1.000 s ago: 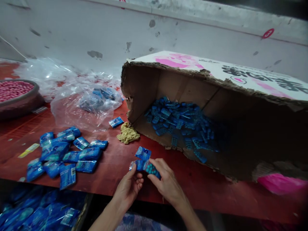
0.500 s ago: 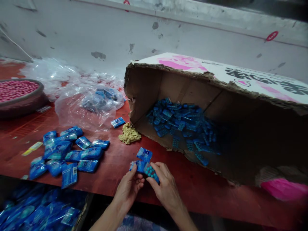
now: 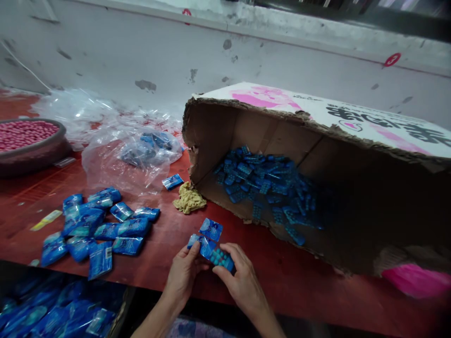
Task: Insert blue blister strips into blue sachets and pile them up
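Near the table's front edge, my left hand [image 3: 183, 268] pinches a small blue printed packet [image 3: 206, 246] between thumb and fingers. My right hand [image 3: 241, 277] grips a clear blister pack of turquoise balls [image 3: 220, 258] by its right side. The pack's left end meets the packet's right end; whether it is inside cannot be seen. Just beyond them lies a flat blue packet [image 3: 211, 229] on the red table [image 3: 169, 249].
A torn cardboard box [image 3: 253, 122] lies on its side, holding many blister packs [image 3: 264, 178]. Filled blue packets [image 3: 120, 227] are piled at left, near a bowl of pink balls [image 3: 31, 155]. A yellow cloth [image 3: 189, 198], plastic bags [image 3: 105, 159] and a lower bin of blue packets [image 3: 63, 310] are around.
The view has shifted slightly. My left hand has moved a little left and its fingers now sit more behind the packet. The blister pack lies flatter, in line with the packet.
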A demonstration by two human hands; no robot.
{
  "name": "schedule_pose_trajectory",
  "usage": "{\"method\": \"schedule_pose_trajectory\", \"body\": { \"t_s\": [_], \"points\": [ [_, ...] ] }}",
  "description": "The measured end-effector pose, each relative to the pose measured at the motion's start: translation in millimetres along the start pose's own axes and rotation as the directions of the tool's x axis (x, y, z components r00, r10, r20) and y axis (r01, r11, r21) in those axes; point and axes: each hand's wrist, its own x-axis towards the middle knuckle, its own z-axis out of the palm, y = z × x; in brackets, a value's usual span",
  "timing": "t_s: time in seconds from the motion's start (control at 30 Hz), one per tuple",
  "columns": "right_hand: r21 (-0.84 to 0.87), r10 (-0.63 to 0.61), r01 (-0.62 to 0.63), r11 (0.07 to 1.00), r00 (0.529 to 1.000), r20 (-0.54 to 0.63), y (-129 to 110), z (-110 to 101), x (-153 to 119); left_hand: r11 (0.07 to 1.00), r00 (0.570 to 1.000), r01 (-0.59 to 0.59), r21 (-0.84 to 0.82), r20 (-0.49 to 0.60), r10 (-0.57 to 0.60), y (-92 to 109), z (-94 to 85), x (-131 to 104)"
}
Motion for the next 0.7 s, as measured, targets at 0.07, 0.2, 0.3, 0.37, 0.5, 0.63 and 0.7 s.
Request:
{"method": "schedule_pose_trajectory", "body": {
  "t_s": [0.07, 0.2, 0.3, 0.37, 0.5, 0.63, 0.7],
  "points": [
    [0.020, 0.026, -0.026, 0.999, 1.000, -0.010, -1, 1, 1, 1.000, 1.000, 0.000, 0.011, -0.008, 0.000, 0, 0.3, 0],
    [-0.117, -0.081, 0.073, 0.990, 0.994, -0.069, 7, 13, 0, 0.999, 0.999, 0.029, -0.018, -0.017, -0.029, -3, 4.2, -1],
    [-0.239, -0.182, 0.150, 0.959, 0.976, -0.116, 12, 28, -3, 0.997, 0.997, 0.075, -0.035, 0.024, -0.074, -5, 7.6, -3],
    [-0.230, -0.200, 0.164, 0.959, 0.969, -0.146, 11, 33, -4, 0.996, 0.996, 0.085, -0.028, 0.031, -0.084, -3, 8.0, -2],
    [0.138, -0.073, 0.074, 0.988, 0.997, -0.015, 5, 24, -4, 0.984, 0.983, 0.173, -0.031, 0.070, -0.170, 8, 3.7, -2],
    [0.539, 0.030, -0.095, 0.837, 0.991, 0.128, 16, 12, 1, 0.966, 0.947, 0.258, 0.026, 0.191, -0.258, 18, -1.2, -4],
    [0.634, 0.058, -0.136, 0.761, 0.988, 0.143, 25, 13, 3, 0.959, 0.916, 0.281, 0.046, 0.285, -0.283, 20, -2.6, -4]
  ]
}}
